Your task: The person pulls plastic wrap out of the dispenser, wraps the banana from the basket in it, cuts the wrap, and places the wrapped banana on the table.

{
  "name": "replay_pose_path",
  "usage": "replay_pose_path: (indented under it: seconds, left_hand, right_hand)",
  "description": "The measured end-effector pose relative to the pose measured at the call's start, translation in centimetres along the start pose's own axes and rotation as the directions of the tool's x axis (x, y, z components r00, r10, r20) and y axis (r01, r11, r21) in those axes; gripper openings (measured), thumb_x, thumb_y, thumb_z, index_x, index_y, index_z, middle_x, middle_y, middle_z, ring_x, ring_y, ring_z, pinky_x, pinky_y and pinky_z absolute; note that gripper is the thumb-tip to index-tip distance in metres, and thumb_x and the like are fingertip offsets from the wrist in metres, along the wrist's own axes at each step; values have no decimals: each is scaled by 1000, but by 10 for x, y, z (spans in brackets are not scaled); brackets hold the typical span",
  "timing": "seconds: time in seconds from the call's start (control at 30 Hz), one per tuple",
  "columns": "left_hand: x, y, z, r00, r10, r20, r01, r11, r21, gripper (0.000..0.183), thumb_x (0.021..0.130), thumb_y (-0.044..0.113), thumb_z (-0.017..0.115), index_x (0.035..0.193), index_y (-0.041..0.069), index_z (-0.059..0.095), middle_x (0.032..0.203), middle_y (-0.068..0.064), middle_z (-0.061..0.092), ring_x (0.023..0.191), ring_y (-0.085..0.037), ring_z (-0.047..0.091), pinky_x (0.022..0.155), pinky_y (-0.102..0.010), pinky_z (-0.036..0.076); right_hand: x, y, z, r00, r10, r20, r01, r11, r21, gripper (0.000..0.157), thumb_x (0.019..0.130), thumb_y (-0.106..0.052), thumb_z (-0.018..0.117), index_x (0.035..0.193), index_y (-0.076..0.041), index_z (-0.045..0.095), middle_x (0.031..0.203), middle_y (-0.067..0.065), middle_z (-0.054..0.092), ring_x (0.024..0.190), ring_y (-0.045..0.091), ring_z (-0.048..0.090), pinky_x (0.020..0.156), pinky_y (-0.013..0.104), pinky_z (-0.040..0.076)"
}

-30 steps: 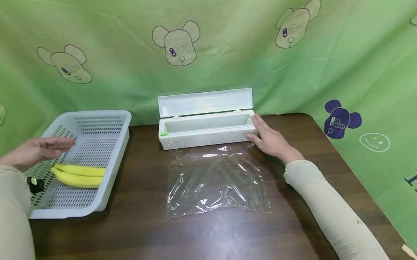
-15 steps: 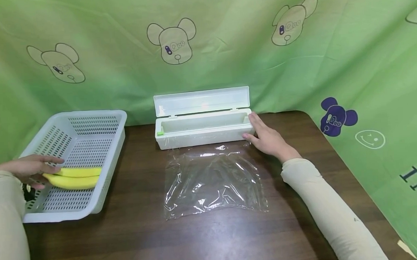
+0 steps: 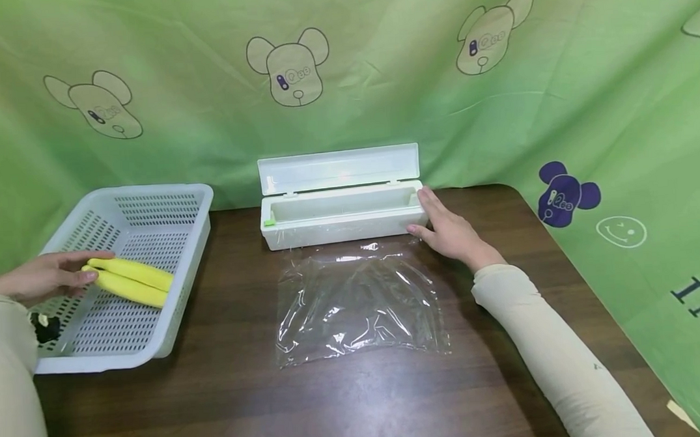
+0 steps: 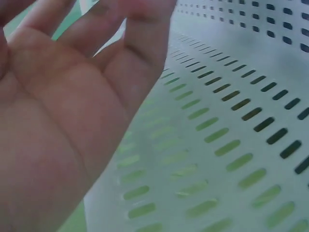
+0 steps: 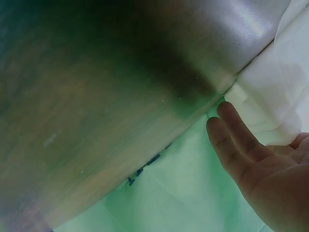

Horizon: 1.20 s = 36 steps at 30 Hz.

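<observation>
In the basket at the left, my left hand [image 3: 38, 279] pinches the stem end of two joined yellow bananas [image 3: 132, 280]. That end is raised; the other end lies toward the basket's right wall. The left wrist view shows the palm [image 4: 53, 106], but no bananas. My right hand [image 3: 453, 233] rests against the right end of a white cling film box [image 3: 350, 228], fingers straight and thumb at its front. In the right wrist view, straight fingers of that hand [image 5: 270, 169] touch the pale box. A clear sheet of film [image 3: 360, 309] lies from the box's front over the table.
A pale perforated plastic basket [image 3: 178, 324] stands at the left of the dark wooden table [image 3: 358, 407]. The box's lid [image 3: 339, 169] is raised at the back; a small green slider [image 3: 269, 222] sits at its left. A green printed curtain [image 3: 379, 80] hangs behind.
My left hand has come down into the basket, taken hold of the bananas by the stem end and lifted that end. The right hand has stayed at the box.
</observation>
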<state>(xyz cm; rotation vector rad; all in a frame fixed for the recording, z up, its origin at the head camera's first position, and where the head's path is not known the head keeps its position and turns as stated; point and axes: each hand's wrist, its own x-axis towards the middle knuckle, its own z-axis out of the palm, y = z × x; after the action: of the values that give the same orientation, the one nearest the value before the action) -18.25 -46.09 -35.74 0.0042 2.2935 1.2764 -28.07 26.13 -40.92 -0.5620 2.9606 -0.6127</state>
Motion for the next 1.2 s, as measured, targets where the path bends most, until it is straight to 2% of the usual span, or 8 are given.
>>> replay_pose_path:
  seconds: [0.07, 0.23, 0.33, 0.43, 0.6, 0.73, 0.9, 1.2]
  left_hand:
    - [-1, 3, 1, 999, 8, -45, -8, 1000, 19, 43, 105, 13, 55, 111, 55, 61, 108, 19, 59, 91, -11, 59, 76, -30, 54]
    - [-3, 11, 4, 989, 22, -148, -13, 998, 62, 34, 105, 22, 58, 104, 56, 61, 102, 28, 58, 89, -2, 61, 76, -26, 56]
    - [-2, 13, 6, 982, 13, -190, -4, 999, 47, 30, 103, 27, 61, 99, 56, 62, 99, 30, 60, 87, 0, 62, 76, -26, 58]
    - [-2, 15, 7, 973, 23, -229, -24, 1000, -1, 26, 103, 26, 61, 99, 52, 65, 97, 24, 63, 85, -4, 64, 76, -28, 59]
    - [-4, 17, 6, 944, 63, -325, -87, 994, -60, 19, 103, 26, 60, 99, 44, 67, 92, 14, 66, 80, -7, 66, 72, -31, 60]
    - [-5, 18, 4, 918, 90, -387, -134, 987, -87, 17, 102, 25, 62, 104, 42, 66, 91, 17, 66, 78, -6, 67, 68, -29, 60]
    - [-7, 18, 3, 891, 113, -440, -168, 982, -88, 17, 101, 24, 64, 105, 40, 65, 93, 23, 67, 80, -1, 66, 67, -23, 58]
    - [-11, 20, 4, 880, 143, -453, -223, 966, -128, 17, 101, 19, 65, 106, 35, 70, 96, 20, 70, 82, -3, 67, 68, -27, 59]
  right_hand:
    - [0, 0, -1, 1000, 3, 1, -3, 1000, -3, 91, 101, -61, 45, 162, -11, 0, 168, 8, -5, 147, 42, 19, 113, 62, 25]
    - [-1, 0, -2, 1000, 4, 0, -4, 1000, -10, 91, 101, -61, 45, 162, -11, -1, 168, 9, -4, 148, 42, 18, 113, 62, 25]
    - [-1, 0, -2, 1000, 4, -2, -4, 1000, -14, 91, 101, -61, 44, 162, -11, -1, 168, 9, -5, 148, 43, 18, 113, 64, 25]
    - [0, 0, -2, 1000, 1, 0, -1, 1000, -15, 91, 102, -61, 45, 162, -11, -1, 168, 9, -5, 147, 44, 19, 112, 64, 25]
    - [-1, 0, -3, 1000, -3, 1, 3, 1000, -9, 92, 101, -60, 46, 162, -11, -1, 168, 9, -5, 147, 44, 19, 112, 64, 25]
    - [-1, 0, -3, 1000, -1, 2, 1, 1000, -5, 92, 101, -60, 48, 162, -11, 0, 169, 9, -4, 147, 43, 21, 112, 63, 27]
    - [1, 1, -2, 1000, -6, 1, 6, 1000, -6, 93, 100, -61, 48, 163, -12, 0, 169, 9, -3, 145, 45, 24, 110, 65, 28]
    - [1, 1, -1, 1000, -4, 7, 4, 1000, -1, 94, 100, -62, 48, 163, -12, 0, 169, 5, -6, 146, 43, 23, 110, 64, 29]
